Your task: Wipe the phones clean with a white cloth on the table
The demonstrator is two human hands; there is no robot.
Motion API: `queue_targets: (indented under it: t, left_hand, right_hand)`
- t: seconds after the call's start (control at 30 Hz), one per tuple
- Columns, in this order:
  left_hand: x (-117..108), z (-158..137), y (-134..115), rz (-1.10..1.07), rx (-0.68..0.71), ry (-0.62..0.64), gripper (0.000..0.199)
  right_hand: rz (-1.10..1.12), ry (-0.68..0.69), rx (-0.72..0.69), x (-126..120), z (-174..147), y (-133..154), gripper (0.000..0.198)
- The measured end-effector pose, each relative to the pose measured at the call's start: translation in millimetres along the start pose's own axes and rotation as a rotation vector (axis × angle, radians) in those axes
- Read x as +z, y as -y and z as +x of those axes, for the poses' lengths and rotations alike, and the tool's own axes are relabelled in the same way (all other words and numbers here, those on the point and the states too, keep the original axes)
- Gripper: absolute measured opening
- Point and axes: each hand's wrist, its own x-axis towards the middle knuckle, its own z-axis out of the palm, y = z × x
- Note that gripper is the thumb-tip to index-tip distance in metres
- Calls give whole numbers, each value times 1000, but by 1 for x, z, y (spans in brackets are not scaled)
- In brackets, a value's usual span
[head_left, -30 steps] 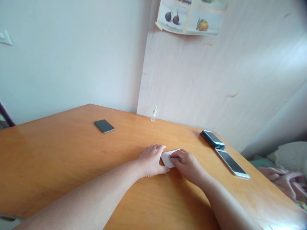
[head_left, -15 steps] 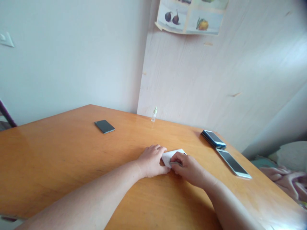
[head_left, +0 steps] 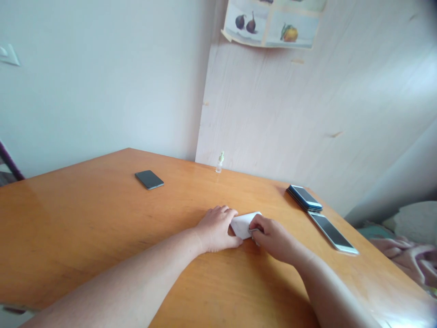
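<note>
Two hands on it: our left hand (head_left: 217, 230) grips the white phone (head_left: 241, 225) by its left end, our right hand (head_left: 272, 238) pinches, looks like, a cloth (head_left: 253, 231). Phone's between them, long axis roughly left-right.

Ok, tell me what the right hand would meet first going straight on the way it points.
Probably the left hand: the right hand points across the white phone towards it. Depth is hard to judge from this one view, so it might pass just above or beyond.
</note>
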Motion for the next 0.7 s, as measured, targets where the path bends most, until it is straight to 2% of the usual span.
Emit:
queue_targets:
  t: [0.03,0.1,0.2,0.27,0.33,0.47,0.53,0.6,0.7]
  left_hand:
    - [0,0,0,0,-2,6,56]
    - [-1,0,-1,0,-2,13,56]
    - [-1,0,-1,-2,1,9,57]
    - [-1,0,-1,-2,0,2,58]
    - [-1,0,-1,-2,-1,-6,60]
    - [0,0,-1,-1,0,6,53]
    - [-1,0,-1,0,0,11,51]
    - [-1,0,-1,1,-2,11,54]
    - [-1,0,-1,-1,0,16,57]
  right_hand:
    - [29,29,-23,2,0,2,13]
    - [11,22,23,-1,2,-3,14]
    - [-127,-109,220,-11,8,-24,14]
    - [-175,-171,283,-14,10,-29,15]
    - [-130,-168,206,-11,8,-19,15]
    - [68,-43,-162,7,-1,18,16]
    - [88,-25,-222,9,-2,22,17]
    - [31,-80,-122,5,1,9,18]
    - [-110,-195,127,-6,9,-20,21]
